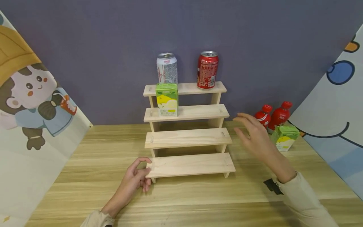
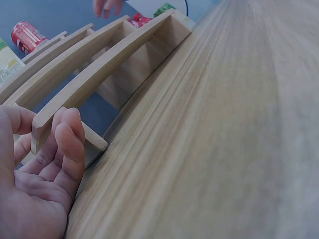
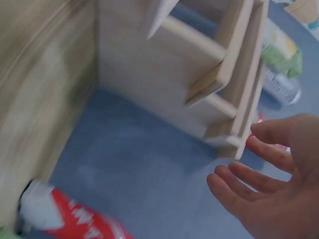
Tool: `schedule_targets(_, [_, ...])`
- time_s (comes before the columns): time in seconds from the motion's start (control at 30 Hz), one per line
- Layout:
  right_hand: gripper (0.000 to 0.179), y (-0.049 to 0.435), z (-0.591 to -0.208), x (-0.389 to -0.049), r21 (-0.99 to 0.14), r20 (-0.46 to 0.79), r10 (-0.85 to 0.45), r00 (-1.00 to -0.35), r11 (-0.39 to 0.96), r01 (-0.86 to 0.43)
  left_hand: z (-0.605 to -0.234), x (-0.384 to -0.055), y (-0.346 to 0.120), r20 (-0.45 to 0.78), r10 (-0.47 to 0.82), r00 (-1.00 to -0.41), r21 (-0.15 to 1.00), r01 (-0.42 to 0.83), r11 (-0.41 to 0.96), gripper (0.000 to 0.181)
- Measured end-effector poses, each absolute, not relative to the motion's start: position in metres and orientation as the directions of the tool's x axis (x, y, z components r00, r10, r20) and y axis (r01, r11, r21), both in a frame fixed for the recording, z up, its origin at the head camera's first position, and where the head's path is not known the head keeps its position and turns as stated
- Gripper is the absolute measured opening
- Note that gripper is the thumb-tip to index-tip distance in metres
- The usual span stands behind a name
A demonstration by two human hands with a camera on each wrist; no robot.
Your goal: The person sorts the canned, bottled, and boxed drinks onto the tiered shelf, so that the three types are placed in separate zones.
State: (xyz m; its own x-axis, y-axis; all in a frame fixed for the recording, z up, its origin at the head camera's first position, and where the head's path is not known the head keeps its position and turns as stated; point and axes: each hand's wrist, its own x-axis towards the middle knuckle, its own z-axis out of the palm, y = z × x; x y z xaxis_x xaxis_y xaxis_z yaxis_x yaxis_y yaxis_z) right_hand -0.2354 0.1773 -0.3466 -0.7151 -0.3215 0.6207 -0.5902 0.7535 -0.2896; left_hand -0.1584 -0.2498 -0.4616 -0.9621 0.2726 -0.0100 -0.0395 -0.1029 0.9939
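Note:
A pale wooden stepped display shelf (image 1: 190, 165) stands on the table. My left hand (image 1: 134, 176) grips the left end of its lowest step; in the left wrist view the thumb and fingers (image 2: 70, 137) are around the board's edge. My right hand (image 1: 253, 135) is in the air right of the shelf, fingers spread, holding nothing. On the top step are a white soda can (image 1: 168, 69) at the left and a red cola can (image 1: 208, 71) at the right. A green juice box (image 1: 167, 101) sits upright at the left of the second step down.
Two red bottles, one (image 1: 263, 116) left of the other (image 1: 280, 116), stand at the back right. Another green juice box (image 1: 285, 138) is in front of them, partly behind my right hand. A dark wall (image 1: 113, 63) rises behind, with cartoon panels (image 1: 42, 94) at the sides.

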Motion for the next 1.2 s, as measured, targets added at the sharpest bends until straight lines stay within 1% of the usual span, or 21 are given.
schedule_targets(0.1, [0.033,0.193,-0.349,-0.235,-0.283,0.585,-0.291,-0.757,0.801,-0.527,-0.462,-0.158,-0.25,-0.008,0.279,-0.96,0.994,-0.039,-0.106,0.036])
schedule_targets(0.2, [0.032,0.209,-0.351,-0.237,-0.273,0.564,-0.267,-0.782,0.833,-0.481,-0.462,-0.159,-0.25,-0.004,0.281,-0.96,0.994,-0.035,-0.107,0.037])
schedule_targets(0.43, [0.037,0.243,-0.35,-0.251,-0.267,0.596,-0.242,-0.766,0.84,-0.473,-0.462,-0.158,-0.252,-0.005,0.275,-0.961,0.995,-0.033,-0.098,0.035])
schedule_targets(0.67, [0.038,0.274,-0.346,-0.251,-0.315,0.523,-0.181,-0.833,0.867,-0.386,-0.462,-0.159,-0.251,-0.004,0.282,-0.959,0.994,-0.035,-0.103,0.036])
schedule_targets(0.87, [0.038,0.296,-0.35,-0.254,-0.291,0.507,-0.191,-0.841,0.88,-0.375,-0.464,-0.158,-0.251,-0.004,0.28,-0.96,0.994,-0.035,-0.104,0.035])
schedule_targets(1.07, [0.046,0.312,-0.35,-0.254,-0.284,0.389,-0.197,-0.9,0.904,-0.32,-0.464,-0.159,-0.251,0.01,0.286,-0.958,0.994,-0.022,-0.107,0.036])
schedule_targets(1.2, [0.046,0.322,-0.354,-0.258,-0.27,0.353,-0.214,-0.911,0.909,-0.318,-0.463,-0.159,-0.252,0.011,0.29,-0.957,0.994,-0.022,-0.108,0.036])
